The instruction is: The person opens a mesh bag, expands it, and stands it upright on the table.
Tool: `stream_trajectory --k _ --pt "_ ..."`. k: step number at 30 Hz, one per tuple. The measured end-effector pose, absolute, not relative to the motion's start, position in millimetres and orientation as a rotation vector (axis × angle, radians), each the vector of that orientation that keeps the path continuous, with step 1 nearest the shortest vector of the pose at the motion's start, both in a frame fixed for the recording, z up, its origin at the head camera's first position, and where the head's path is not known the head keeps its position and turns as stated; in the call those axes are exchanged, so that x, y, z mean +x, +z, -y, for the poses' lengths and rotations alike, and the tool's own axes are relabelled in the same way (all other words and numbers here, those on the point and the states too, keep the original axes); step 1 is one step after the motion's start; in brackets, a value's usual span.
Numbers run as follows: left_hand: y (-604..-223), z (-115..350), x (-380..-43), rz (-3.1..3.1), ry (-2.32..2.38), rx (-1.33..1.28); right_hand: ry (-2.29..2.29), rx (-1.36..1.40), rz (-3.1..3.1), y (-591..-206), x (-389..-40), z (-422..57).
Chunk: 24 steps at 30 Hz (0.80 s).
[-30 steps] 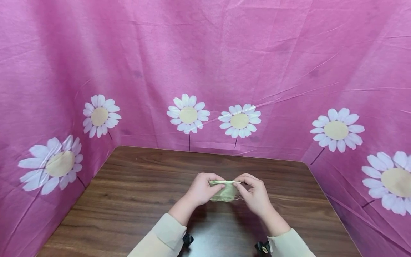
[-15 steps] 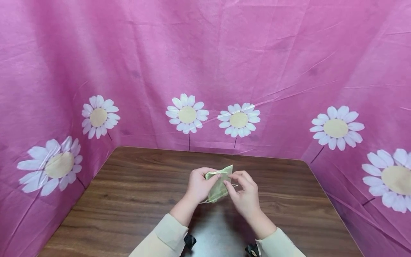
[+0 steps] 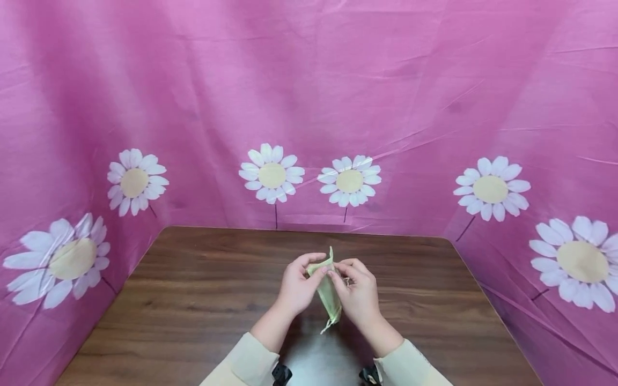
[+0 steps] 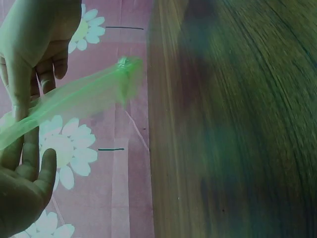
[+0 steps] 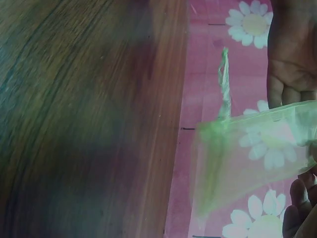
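A sheer light-green drawstring pouch hangs between both hands above the table in the head view. My left hand pinches its upper edge between thumb and fingers. From the other side my right hand pinches the same end, the two thumbs close together. A pale twisted cord dangles from the lower end. The translucent pouch stretches away from the fingers in the left wrist view. In the right wrist view the cord stands out from one corner. The fingertips there are partly hidden.
Beneath the hands lies a dark wood-grain table. A pink curtain printed with large white daisies encloses its back and sides. Small black devices sit at both sleeve cuffs.
The pouch has turned from stretched sideways between the hands to hanging lengthwise, its corded end now lowest. My right hand has moved left, closer to the left hand. The head view has shifted slightly.
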<state>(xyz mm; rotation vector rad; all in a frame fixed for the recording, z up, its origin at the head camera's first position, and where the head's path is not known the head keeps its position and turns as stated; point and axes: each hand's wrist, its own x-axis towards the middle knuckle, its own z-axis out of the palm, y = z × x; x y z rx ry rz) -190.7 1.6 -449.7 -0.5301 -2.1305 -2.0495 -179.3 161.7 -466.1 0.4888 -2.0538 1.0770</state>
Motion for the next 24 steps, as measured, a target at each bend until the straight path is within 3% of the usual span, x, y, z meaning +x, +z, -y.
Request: stream_trajectory --k 7,16,24 --pt "-449 4 -182 2.187 -2.12 -0.677 1.037 0.492 2.045 -467 -180 -168" --pt "-450 0 -188 2.087 -2.127 -0.395 1.299 0.439 2.049 -457 -176 -170" --pt "-451 -6 -188 2.182 -1.945 -0.505 1.43 0.447 2.017 -456 -172 -166"
